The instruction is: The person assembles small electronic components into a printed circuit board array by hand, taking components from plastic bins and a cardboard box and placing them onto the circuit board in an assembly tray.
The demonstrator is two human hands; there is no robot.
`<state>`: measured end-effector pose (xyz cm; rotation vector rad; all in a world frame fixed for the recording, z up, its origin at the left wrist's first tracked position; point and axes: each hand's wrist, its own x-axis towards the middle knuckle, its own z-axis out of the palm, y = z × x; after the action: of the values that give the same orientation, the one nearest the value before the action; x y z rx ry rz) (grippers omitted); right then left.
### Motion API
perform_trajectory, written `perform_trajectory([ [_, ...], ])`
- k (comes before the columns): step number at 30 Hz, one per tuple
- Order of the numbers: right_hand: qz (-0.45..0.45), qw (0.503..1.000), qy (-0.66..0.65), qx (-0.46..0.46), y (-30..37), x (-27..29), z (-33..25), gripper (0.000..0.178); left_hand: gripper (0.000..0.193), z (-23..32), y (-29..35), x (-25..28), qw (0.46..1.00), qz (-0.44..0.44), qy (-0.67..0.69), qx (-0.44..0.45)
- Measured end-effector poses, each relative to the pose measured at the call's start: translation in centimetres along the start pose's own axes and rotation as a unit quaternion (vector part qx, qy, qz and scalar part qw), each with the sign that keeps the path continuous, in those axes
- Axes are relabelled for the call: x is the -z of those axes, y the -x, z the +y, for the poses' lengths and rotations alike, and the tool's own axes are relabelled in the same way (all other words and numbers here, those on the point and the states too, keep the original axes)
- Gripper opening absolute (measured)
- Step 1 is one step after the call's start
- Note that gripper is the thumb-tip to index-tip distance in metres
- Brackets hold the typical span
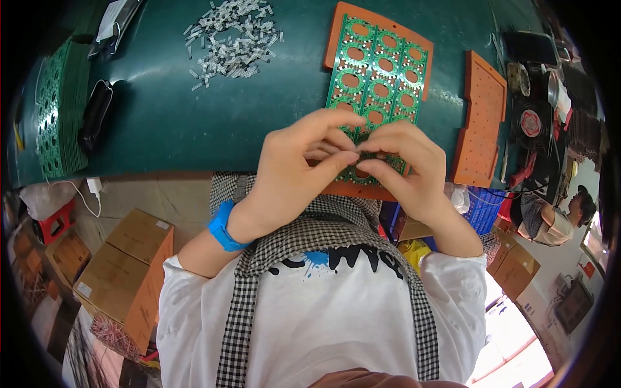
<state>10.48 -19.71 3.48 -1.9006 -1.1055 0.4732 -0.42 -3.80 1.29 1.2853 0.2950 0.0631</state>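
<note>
A panel of green circuit boards [370,68] with rows of round cut-outs lies on an orange plate [334,44] at the table's near edge. Over the near part of the panel, my left hand [307,155] is pinched, thumb against fingers, a blue band on its wrist. Facing it, my right hand [411,161] pinches at almost the same spot, fingertips nearly meeting the left ones. Whatever sits between the fingertips is too small and covered to make out. Farther off to the left is a loose heap of small, clear-and-whitish pieces with thin legs [236,48].
A tall stack of green boards [61,110] stands at the table's left end, beside a black case [97,113]. A second orange plate [480,119] lies on the right. Cardboard boxes [123,258] sit on the floor at left. Another person [553,223] is at far right.
</note>
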Motion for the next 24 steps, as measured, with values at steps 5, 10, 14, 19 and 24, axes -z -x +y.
perform_trajectory([
  [5,0.027,0.996,0.056,-0.057,-1.2,1.1,1.1,0.009,0.027,0.3,-0.3,0.3,0.994,0.018,-0.104,-0.021],
  [10,0.026,0.986,0.165,-0.011,-2.2,1.7,3.4,0.008,0.012,-0.3,-1.1,1.5,0.977,0.088,-0.168,-0.102],
  [14,0.023,0.986,0.164,-0.008,-2.5,1.6,3.5,0.008,0.01,-0.8,-1.6,2.1,0.974,0.126,-0.138,-0.125],
  [19,0.033,0.985,0.169,-0.006,-2.4,1.4,3.6,0.008,0.009,-0.7,-1.4,2.3,0.976,0.133,-0.125,-0.121],
  [24,0.059,0.984,0.17,-0.002,-2.1,0.9,3.7,0.01,0.011,-0.7,-1.3,2.1,0.991,0.099,-0.041,-0.077],
])
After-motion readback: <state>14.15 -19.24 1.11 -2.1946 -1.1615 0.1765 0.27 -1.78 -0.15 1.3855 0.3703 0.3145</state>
